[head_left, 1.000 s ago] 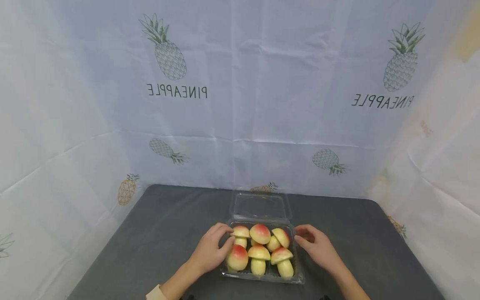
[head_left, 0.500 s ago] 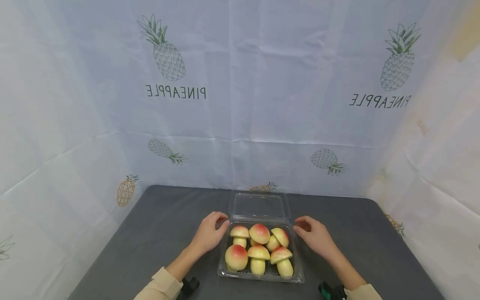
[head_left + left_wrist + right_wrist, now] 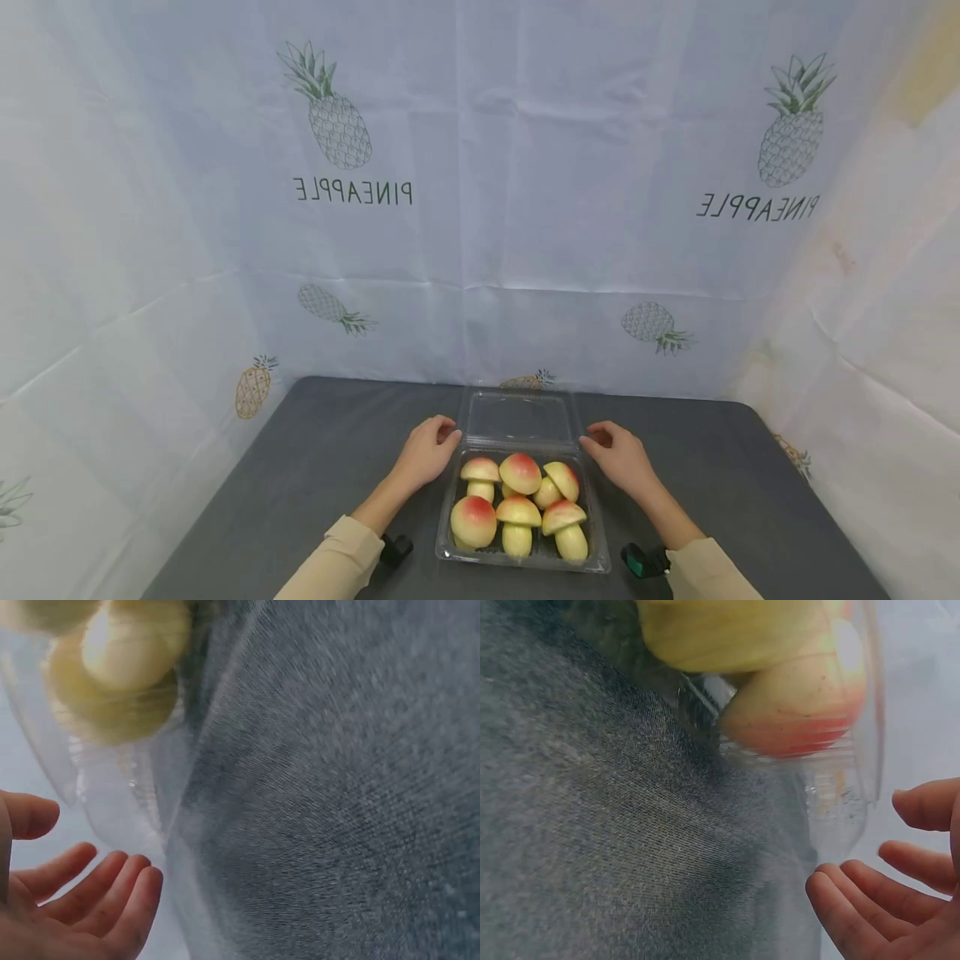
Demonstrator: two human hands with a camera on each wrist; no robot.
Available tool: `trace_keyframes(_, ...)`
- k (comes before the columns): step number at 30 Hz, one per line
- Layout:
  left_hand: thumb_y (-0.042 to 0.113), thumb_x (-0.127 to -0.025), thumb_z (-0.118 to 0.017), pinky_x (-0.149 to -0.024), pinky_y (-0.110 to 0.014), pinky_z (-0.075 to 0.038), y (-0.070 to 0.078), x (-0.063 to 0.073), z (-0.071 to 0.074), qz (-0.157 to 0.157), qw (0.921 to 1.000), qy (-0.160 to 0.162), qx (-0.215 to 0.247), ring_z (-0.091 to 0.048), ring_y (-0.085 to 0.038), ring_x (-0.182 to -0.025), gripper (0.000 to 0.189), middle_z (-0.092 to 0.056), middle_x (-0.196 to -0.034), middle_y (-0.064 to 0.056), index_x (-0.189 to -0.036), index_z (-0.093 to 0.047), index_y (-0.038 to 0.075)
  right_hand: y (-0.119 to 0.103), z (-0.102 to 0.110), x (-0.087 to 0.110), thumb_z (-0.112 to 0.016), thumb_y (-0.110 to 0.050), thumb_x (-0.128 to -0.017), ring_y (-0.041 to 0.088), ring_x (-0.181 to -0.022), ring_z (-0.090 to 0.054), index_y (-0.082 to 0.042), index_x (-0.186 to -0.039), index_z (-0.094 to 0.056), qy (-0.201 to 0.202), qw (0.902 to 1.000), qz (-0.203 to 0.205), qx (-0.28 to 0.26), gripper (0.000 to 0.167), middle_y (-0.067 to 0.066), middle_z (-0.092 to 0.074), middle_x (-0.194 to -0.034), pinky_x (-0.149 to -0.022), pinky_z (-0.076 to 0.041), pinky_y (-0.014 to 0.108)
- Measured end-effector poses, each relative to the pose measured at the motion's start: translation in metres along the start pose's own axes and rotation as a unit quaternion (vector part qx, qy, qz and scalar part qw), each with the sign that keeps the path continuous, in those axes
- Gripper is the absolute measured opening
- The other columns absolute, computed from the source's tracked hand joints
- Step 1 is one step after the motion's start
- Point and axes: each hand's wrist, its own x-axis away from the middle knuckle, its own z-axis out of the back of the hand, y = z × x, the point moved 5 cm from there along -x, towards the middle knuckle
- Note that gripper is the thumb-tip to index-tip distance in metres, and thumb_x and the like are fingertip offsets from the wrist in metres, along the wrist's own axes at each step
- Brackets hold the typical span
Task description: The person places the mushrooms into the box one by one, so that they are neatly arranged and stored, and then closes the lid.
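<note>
A clear plastic clamshell container (image 3: pixel 448 553) sits on the dark table with its lid (image 3: pixel 517 417) folded back behind it. Inside lie several mushroom-shaped pieces with red-and-yellow caps, one mushroom (image 3: pixel 517 512) standing at the front middle. By the hinge's left end, my left hand (image 3: pixel 427 450) has its thumb and fingers loosely bent and apart, with nothing between them. The right hand (image 3: pixel 621 457) mirrors it at the hinge's right end. Both wrist views show relaxed fingers (image 3: pixel 133 915) and a thumb (image 3: pixel 930 804) close to the transparent plastic, holding nothing.
The dark grey tabletop (image 3: pixel 315 467) stretches to both sides of the container. A pale curtain (image 3: pixel 555 208) printed with pineapples encloses the table at the back and sides. Each wrist carries a black strapped device (image 3: pixel 396 550) just below the cuff.
Both hands have slid back along the container's sides, away from the wearer, to the hinge and lid. The container and mushrooms have stayed nearly in place.
</note>
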Motion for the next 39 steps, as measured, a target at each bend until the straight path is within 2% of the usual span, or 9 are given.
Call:
trace_keyframes(4,0.024,-0.104,-0.060,-0.081,-0.046,-0.054,-0.008,-0.005,-0.008,0.015,0.9998,-0.006,-0.006,-0.063,-0.026,-0.098,0.032,-0.065,-0.108,-0.008,-0.124,-0.065,-0.001,0.007,-0.006,-0.005,-0.067,-0.027,-0.100,0.038,-0.106,-0.063,0.006,-0.126,-0.064,-0.002,0.9999,-0.011,0.004,0.042,0.019,-0.067,-0.114,-0.083,-0.055,0.053)
trace_keyframes(8,0.024,-0.104,-0.059,-0.084,-0.050,-0.055,-0.012,-0.008,-0.012,0.036,0.9991,-0.013,0.016,-0.063,-0.032,-0.103,0.031,-0.067,-0.111,-0.012,-0.122,-0.066,0.000,0.014,-0.012,-0.008,-0.065,-0.027,-0.100,0.036,-0.101,-0.066,0.008,-0.127,-0.063,-0.011,0.9996,-0.024,-0.002,0.044,0.021,-0.068,-0.115,-0.080,-0.056,0.050)
trace_keyframes(13,0.026,-0.105,-0.059,-0.087,-0.053,-0.054,-0.015,-0.011,-0.014,0.055,0.9970,-0.023,0.049,-0.063,-0.035,-0.109,0.031,-0.068,-0.114,-0.013,-0.121,-0.067,0.001,0.019,-0.017,-0.012,-0.063,-0.024,-0.102,0.029,-0.091,-0.070,0.010,-0.128,-0.061,-0.031,0.9971,-0.041,-0.056,0.043,0.022,-0.068,-0.114,-0.077,-0.060,0.044)
trace_keyframes(15,0.026,-0.105,-0.059,-0.088,-0.052,-0.055,-0.017,-0.012,-0.015,0.058,0.9964,-0.023,0.057,-0.063,-0.035,-0.109,0.030,-0.068,-0.114,-0.013,-0.121,-0.067,0.001,0.019,-0.019,-0.012,-0.063,-0.022,-0.102,0.029,-0.092,-0.071,0.011,-0.129,-0.061,-0.039,0.9949,-0.046,-0.081,0.043,0.022,-0.068,-0.115,-0.078,-0.060,0.044)
trace_keyframes(21,0.023,-0.103,-0.062,-0.084,-0.048,-0.056,-0.014,-0.015,-0.012,0.045,0.9963,-0.014,0.072,-0.065,-0.032,-0.104,0.029,-0.069,-0.110,-0.012,-0.119,-0.067,0.000,0.015,-0.018,-0.014,-0.063,-0.017,-0.102,0.029,-0.095,-0.071,0.011,-0.129,-0.061,-0.049,0.9903,-0.058,-0.117,0.040,0.022,-0.068,-0.115,-0.081,-0.060,0.044)
trace_keyframes(27,0.019,-0.102,-0.063,-0.080,-0.045,-0.057,-0.009,-0.017,-0.008,0.021,0.9975,0.000,0.068,-0.066,-0.029,-0.098,0.027,-0.070,-0.105,-0.011,-0.118,-0.067,-0.003,0.009,-0.011,-0.015,-0.064,-0.016,-0.101,0.031,-0.095,-0.071,0.013,-0.128,-0.061,-0.044,0.9888,-0.046,-0.135,0.040,0.023,-0.068,-0.114,-0.081,-0.060,0.044)
trace_keyframes(31,0.019,-0.102,-0.063,-0.080,-0.046,-0.057,-0.006,-0.020,-0.005,0.029,0.9971,0.001,0.070,-0.066,-0.029,-0.099,0.028,-0.070,-0.106,-0.011,-0.118,-0.067,-0.003,0.007,-0.008,-0.017,-0.063,-0.017,-0.101,0.032,-0.097,-0.071,0.012,-0.130,-0.060,-0.044,0.9866,-0.046,-0.150,0.041,0.022,-0.069,-0.114,-0.084,-0.060,0.044)
trace_keyframes(34,0.019,-0.102,-0.063,-0.079,-0.044,-0.058,-0.003,-0.022,-0.001,0.047,0.9945,-0.006,0.094,-0.068,-0.029,-0.096,0.029,-0.070,-0.106,-0.012,-0.120,-0.067,-0.003,0.006,-0.005,-0.018,-0.063,-0.016,-0.101,0.032,-0.100,-0.070,0.012,-0.131,-0.059,-0.039,0.9852,-0.048,-0.160,0.041,0.022,-0.068,-0.115,-0.086,-0.060,0.044)
trace_keyframes(39,0.017,-0.103,-0.061,-0.074,-0.038,-0.060,0.005,-0.026,0.009,0.042,0.9915,-0.004,0.123,-0.070,-0.028,-0.089,0.031,-0.070,-0.103,-0.013,-0.123,-0.064,-0.006,0.000,0.001,-0.020,-0.064,-0.016,-0.101,0.032,-0.101,-0.070,0.012,-0.131,-0.059,-0.027,0.9845,-0.040,-0.169,0.041,0.023,-0.068,-0.116,-0.085,-0.060,0.042)
